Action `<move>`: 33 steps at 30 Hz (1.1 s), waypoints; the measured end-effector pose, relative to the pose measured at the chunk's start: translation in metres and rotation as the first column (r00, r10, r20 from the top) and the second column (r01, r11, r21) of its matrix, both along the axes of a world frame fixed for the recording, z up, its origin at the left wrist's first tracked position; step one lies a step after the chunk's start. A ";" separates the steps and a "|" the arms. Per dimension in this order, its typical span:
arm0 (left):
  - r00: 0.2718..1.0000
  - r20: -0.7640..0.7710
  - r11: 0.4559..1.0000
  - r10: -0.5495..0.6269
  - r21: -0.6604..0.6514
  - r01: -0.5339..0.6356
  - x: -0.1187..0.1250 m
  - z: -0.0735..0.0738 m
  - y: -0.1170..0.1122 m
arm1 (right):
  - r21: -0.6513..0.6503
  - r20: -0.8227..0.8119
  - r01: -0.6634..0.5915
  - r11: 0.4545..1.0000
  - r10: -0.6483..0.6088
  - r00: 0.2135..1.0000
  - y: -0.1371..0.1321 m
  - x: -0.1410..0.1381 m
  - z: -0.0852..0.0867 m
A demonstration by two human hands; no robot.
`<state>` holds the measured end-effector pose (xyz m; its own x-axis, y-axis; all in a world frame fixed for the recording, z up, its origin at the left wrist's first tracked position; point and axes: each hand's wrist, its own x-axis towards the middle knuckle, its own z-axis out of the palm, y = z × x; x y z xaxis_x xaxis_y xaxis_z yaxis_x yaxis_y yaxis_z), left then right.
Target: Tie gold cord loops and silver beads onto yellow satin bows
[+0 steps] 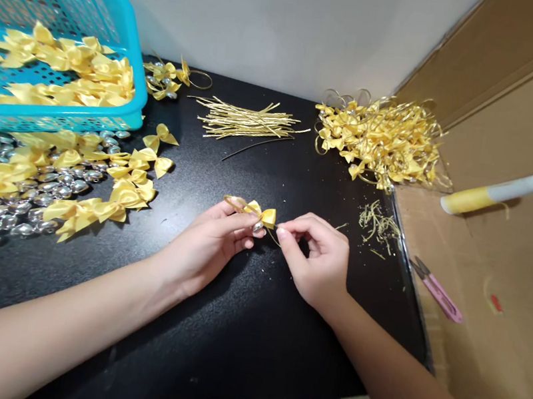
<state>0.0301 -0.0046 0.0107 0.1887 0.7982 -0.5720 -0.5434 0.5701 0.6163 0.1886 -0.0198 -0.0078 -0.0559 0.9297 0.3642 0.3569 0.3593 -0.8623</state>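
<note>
Between thumb and fingers, my left hand (220,236) pinches a yellow ribbon bow (268,216) over the middle of the black table. A silver bead (257,227) hangs at the bow's centre, and a loop of gold twist tie (234,202) stands out on its left side. Just right of the bow, my right hand (316,251) is closed in a pinch on the loose end of that gold tie (277,236). The fingertips partly cover the tie's end.
A turquoise basket (139,65) of bows stands at left, with silver beads (17,207) and loose bows (130,195) before it. Gold ties (248,120) lie at the back. Finished bows (382,140), clippings (378,227), pink-handled snips (438,294) and a roll (492,195) lie right.
</note>
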 end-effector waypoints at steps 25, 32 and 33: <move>1.000 -0.029 1.000 -0.002 0.012 0.003 0.002 -0.001 -0.001 | 0.221 0.198 -0.030 0.975 -0.014 0.980 0.003 0.005 0.009; 1.000 -0.020 1.000 0.000 0.016 0.000 0.002 -0.001 -0.001 | 0.259 0.263 -0.048 0.965 -0.023 0.964 0.004 0.007 0.012; 1.000 -0.021 1.000 0.000 0.018 0.001 0.002 -0.001 -0.001 | 0.273 0.281 -0.055 0.960 -0.025 0.959 0.004 0.007 0.012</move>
